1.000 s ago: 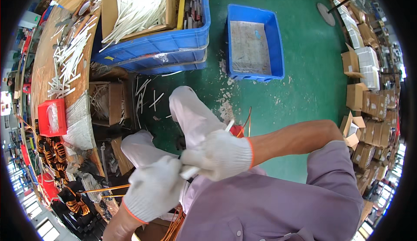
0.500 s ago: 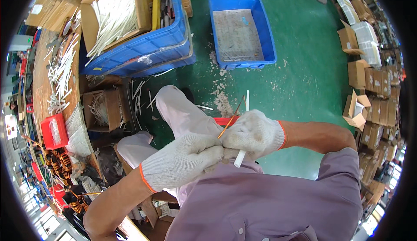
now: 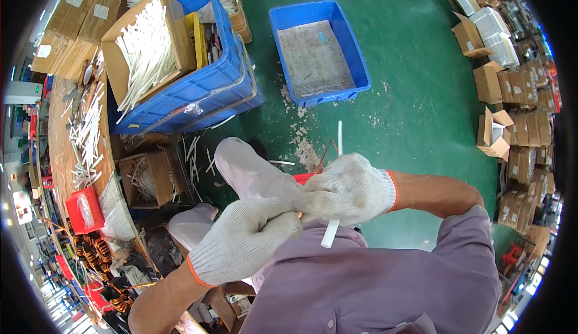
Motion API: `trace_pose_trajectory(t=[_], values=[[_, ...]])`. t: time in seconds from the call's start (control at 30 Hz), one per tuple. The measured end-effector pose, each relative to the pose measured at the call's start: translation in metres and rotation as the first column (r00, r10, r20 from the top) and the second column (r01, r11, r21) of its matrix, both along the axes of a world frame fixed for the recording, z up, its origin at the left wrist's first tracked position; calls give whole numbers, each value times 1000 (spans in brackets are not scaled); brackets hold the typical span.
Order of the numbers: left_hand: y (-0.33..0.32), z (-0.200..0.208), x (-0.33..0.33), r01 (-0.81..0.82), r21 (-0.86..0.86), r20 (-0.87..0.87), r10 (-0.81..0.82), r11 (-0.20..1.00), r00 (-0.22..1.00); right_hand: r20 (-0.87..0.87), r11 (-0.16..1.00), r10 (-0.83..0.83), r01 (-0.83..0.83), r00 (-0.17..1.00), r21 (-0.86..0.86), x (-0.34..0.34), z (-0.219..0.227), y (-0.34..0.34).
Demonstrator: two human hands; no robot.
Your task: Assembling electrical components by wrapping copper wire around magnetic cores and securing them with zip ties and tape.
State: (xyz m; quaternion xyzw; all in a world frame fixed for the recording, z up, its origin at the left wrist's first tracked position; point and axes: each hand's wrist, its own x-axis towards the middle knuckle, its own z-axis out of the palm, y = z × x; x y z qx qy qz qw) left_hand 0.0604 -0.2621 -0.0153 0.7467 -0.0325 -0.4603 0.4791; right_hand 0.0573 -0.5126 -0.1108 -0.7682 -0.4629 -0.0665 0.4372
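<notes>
Both hands wear white knitted gloves with orange cuffs and meet in front of my chest. My right hand point(image 3: 349, 190) is closed round a thin white tube point(image 3: 330, 234), whose ends stick out above and below the fist. A copper-coloured wire point(image 3: 327, 155) rises bent from behind that same hand, close to the tube's upper part. My left hand point(image 3: 244, 237) is closed in a pinch at the right fist, and a small copper-coloured bit shows at its fingertips. How wire and tube run inside the gloves is hidden.
A blue tub point(image 3: 365, 75) stands ahead on the green floor. Stacked blue crates point(image 3: 180, 102) at left carry a cardboard box point(image 3: 114, 63) of white tubes. The wooden workbench point(image 3: 60, 135) holds loose tubes, a red bin point(image 3: 77, 213) and copper coils point(image 3: 93, 252). Cardboard boxes line the right.
My left hand has drawn slightly down and left from the right fist. Less of the wire shows above the fists. The surroundings have shifted a little as the view turned.
</notes>
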Motion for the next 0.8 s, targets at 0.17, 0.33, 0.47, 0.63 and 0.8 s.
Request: trace_pose_trajectory(t=[0.17,0.33,0.47,0.63,0.8], values=[[-3,18,6,101,108,16,-103,989,995,0,1000,2,-2,1000,27,-3,-8,-15],[-2,21,3,-34,22,2,34,999,999,-222,989,-140,148,965,18,-3,-2,-35],[0,25,7,-19,26,14,19,999,1000,-249,961,-259,276,933,35,-4,15,-34],[-1,30,10,-38,16,-27,38,999,999,-240,981,-176,189,955,33,-5,18,-39],[-3,32,10,-30,33,-8,31,999,999,-116,976,-212,206,970,-66,-6,22,-36]])
